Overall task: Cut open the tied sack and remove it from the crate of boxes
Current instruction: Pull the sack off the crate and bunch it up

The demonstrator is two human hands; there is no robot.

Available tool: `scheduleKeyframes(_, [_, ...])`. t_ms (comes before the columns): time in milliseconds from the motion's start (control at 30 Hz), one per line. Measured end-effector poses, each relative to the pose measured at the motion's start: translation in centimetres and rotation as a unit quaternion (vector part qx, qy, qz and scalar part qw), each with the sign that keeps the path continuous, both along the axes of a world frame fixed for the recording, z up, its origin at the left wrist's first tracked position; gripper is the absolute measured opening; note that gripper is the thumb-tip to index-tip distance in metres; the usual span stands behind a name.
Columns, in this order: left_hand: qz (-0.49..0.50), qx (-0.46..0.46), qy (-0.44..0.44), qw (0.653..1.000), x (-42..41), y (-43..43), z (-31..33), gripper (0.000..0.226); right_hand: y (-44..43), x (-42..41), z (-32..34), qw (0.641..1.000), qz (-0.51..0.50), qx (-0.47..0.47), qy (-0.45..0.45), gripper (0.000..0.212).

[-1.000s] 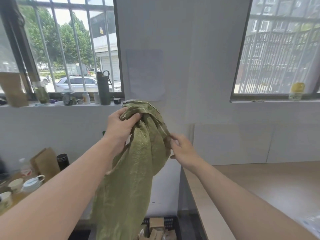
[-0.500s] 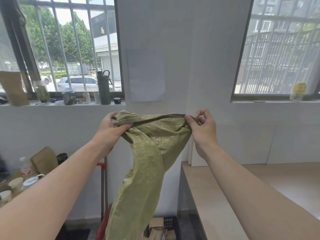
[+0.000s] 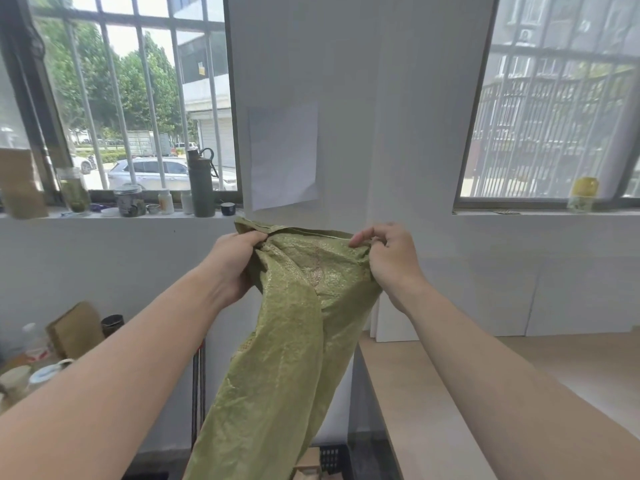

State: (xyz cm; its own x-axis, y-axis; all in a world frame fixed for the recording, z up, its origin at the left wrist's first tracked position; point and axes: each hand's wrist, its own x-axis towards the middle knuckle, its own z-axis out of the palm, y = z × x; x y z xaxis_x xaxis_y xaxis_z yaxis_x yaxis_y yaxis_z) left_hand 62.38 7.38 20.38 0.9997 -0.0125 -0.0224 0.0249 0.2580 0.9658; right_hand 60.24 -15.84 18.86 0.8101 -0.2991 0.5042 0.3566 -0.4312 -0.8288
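We are holding the green woven sack up in the air in front of the white wall, and it is hanging limp and empty, so we judge the cutting and the lifting-off to be largely done. The dark crate with a cardboard box in it is just showing below the sack, at the bottom edge of the view; whether the sack's lower end is fully clear of the crate we cannot tell, since it runs out of frame. What looks left is putting the sack aside. Our left hand is gripping a bunched fold at the sack's top left corner, fingers closed around the fabric. Our right hand is pinching the sack's top right edge, thumb and fingers curled onto it. Both forearms are reaching forward and upward, drawing the sack's mouth taut between them.
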Motion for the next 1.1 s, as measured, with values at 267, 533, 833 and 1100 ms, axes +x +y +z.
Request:
scheduleKeyframes(267, [-0.002, -0.02, 0.074, 0.997, 0.5, -1.9, 1.1, 0.014, -1.2, -1.0, 0.2, 0.974, 0.019, -0.227, -0.015, 0.056])
scheduleKeyframes(533, [-0.013, 0.066, 0.108, 0.992, 0.3, -2.7, 0.1, 0.027, -0.8, -0.8, 0.6, 0.869, -0.07, -0.49, 0.019, 0.054])
scheduleKeyframes(833, [-0.014, 0.663, -0.333, 0.67, -1.7, -2.9, 0.8, 0.099, 0.4, -0.2, -0.3, 0.837, -0.042, -0.539, 0.08, 0.046])
scheduleKeyframes(1100, [-0.097, 0.717, -0.34, 0.6, -0.3, -3.2, -1.0, 0.064, 0.4, -0.1, 0.1, 0.9, 0.079, -0.412, 0.122, 0.047])
